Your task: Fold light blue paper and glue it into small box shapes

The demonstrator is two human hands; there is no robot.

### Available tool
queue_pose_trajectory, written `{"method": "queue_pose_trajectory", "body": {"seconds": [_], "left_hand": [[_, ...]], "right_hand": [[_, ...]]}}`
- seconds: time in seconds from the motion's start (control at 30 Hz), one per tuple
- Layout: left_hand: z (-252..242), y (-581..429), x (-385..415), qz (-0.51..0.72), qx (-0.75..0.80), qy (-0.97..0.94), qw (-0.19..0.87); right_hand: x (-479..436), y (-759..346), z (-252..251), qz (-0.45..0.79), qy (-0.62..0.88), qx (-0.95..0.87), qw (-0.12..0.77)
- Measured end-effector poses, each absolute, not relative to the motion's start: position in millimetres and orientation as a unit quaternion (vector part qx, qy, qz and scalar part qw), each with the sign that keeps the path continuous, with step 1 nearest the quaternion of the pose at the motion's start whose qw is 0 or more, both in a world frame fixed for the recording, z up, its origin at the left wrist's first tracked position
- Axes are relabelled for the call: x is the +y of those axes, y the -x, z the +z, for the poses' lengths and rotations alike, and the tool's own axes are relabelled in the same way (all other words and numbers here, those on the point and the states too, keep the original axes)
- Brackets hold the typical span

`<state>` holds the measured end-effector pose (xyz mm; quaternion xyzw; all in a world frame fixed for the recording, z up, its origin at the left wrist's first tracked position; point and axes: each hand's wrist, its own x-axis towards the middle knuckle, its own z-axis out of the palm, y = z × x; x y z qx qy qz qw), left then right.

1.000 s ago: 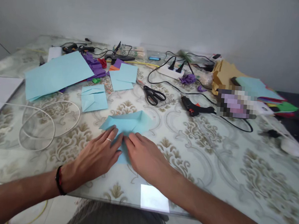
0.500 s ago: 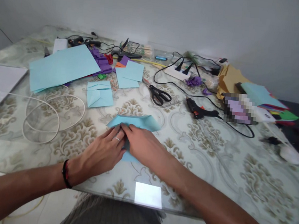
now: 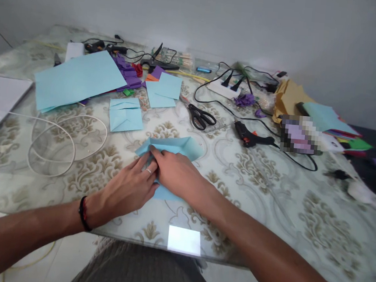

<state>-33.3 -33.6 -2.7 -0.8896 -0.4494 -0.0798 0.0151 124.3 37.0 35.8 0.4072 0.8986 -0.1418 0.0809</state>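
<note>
While the left hand (image 3: 132,182), fingers extended, and right hand (image 3: 177,171), grasp unclear, are pressing blue paper (image 3: 187,147) mid-frame, even pressure is probably helping.

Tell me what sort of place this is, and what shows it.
Probably a paper-craft workspace: a creased light-blue paper piece, black-handled scissors with metal blades and a black plastic glue gun with an orange trigger share a pale table with brown floral patterns.
</note>
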Motion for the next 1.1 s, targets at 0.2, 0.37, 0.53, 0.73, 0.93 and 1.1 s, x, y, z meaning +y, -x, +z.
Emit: {"method": "queue_pose_trajectory", "body": {"seconds": [0.2,0.37,0.53,0.73,0.93,1.1], "left_hand": [[-4.9,32.8,-34.4,-0.074,-0.454,0.887,0.028],[-2.3,33.5,-33.4,-0.054,-0.449,0.891,0.033],[-1.7,33.2,-33.6,-0.048,-0.445,0.893,0.047],[-1.8,34.8,-33.9,-0.054,-0.464,0.883,0.045],[-2.3,37.1,-32.0,-0.055,-0.455,0.889,0.030],[1.8,35.1,-32.5,-0.055,-0.450,0.891,0.029]], "right_hand": [[38.3,-124.0,38.1,-0.151,-0.415,0.894,0.080],[39.2,-125.0,35.1,-0.152,-0.420,0.892,0.068],[38.6,-132.0,28.6,-0.150,-0.420,0.894,0.053],[29.4,-143.0,30.7,-0.118,-0.436,0.890,0.062],[9.9,-167.8,30.0,-0.064,-0.481,0.866,0.119],[9.7,-184.6,23.6,-0.048,-0.505,0.852,0.127]]}}
